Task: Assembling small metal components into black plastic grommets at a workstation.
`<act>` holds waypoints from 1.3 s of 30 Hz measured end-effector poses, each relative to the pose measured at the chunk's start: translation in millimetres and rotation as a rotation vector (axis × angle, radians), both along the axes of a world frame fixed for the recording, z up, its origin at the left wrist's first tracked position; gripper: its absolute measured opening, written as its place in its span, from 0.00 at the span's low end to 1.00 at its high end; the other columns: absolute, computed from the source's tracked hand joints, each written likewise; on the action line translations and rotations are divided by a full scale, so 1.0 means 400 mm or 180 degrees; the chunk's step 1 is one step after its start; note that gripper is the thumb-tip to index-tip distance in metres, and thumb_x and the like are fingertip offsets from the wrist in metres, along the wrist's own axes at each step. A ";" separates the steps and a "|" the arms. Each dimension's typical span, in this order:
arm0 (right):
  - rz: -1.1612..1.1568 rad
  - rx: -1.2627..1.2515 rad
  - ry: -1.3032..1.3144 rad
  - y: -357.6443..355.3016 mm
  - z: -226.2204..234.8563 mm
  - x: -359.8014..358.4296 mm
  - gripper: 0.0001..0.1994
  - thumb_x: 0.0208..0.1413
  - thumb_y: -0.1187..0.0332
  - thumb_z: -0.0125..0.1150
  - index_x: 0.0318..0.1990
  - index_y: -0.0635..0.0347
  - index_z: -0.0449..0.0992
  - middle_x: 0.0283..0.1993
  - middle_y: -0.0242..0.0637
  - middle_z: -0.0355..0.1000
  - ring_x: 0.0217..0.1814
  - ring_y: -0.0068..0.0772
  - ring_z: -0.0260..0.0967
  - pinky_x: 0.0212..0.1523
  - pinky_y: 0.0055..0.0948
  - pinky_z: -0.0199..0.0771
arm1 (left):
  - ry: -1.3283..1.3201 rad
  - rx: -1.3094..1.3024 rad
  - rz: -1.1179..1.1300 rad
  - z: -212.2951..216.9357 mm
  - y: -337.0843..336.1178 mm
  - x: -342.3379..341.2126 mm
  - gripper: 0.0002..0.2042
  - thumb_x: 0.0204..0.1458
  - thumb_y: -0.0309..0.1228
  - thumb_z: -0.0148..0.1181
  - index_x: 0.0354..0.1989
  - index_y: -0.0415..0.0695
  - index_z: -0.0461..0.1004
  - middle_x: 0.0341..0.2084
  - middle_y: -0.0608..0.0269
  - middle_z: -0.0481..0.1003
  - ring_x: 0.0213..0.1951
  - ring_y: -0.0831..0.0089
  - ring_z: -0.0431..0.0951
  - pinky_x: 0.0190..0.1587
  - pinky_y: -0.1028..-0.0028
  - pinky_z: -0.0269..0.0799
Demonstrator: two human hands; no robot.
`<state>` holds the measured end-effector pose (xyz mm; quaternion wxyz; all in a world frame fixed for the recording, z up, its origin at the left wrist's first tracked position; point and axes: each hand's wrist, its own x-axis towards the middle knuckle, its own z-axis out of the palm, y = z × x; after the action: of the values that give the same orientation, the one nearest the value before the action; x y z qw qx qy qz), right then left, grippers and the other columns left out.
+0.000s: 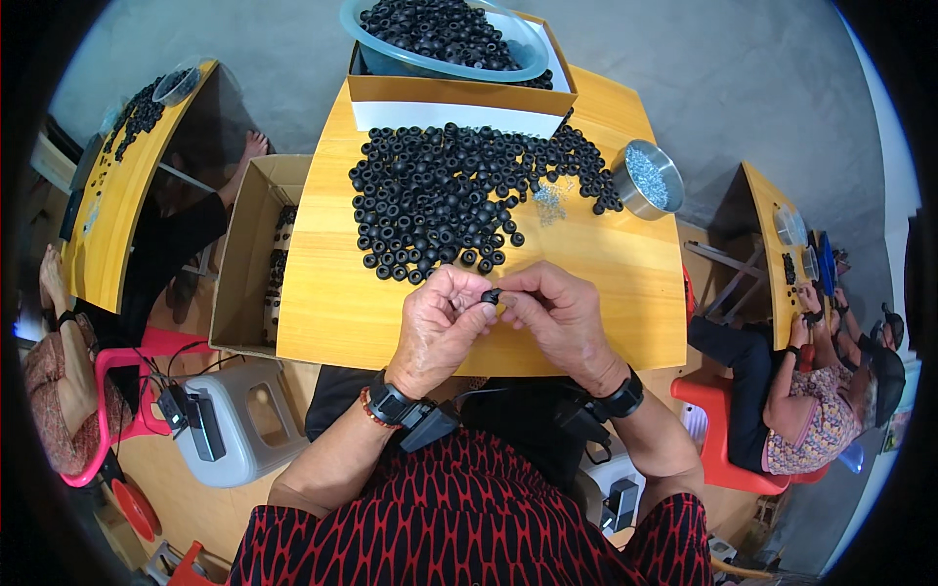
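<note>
Just above the table's near edge, my left hand (445, 314) pinches a small black round part (490, 296) between thumb and finger. My right hand (555, 311) meets it from the other side, thumb and forefinger pressed together right at the part. Whatever its fingertips grip is too small to make out. Beyond both hands spreads a heap of black round parts (425, 200), many showing a hole in the middle. A little pile of tiny silvery pieces (550, 203) lies by the heap's right side.
A metal bowl (633, 195) of silvery pieces stands at the table's (337, 308) right edge. At the back, a blue basin (528, 63) of black parts rests on a box (459, 93). An open carton (244, 264) sits left. People work at tables on both sides.
</note>
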<state>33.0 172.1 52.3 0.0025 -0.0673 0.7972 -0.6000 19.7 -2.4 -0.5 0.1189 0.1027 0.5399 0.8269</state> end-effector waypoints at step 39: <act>0.0553 0.1139 0.1029 0.005 0.028 -0.028 0.04 0.56 0.78 0.61 0.38 0.61 0.77 0.30 0.42 0.68 0.31 0.46 0.70 0.31 0.38 0.70 | 0.0198 -0.0331 0.0069 -0.003 0.002 0.000 0.08 0.56 0.16 0.62 0.42 0.39 0.72 0.28 0.69 0.76 0.29 0.84 0.76 0.36 0.80 0.79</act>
<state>21.9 174.1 63.4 -0.0616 -0.2291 0.8719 -0.4283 19.8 -1.7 -1.6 0.0982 0.1162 0.5867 0.7954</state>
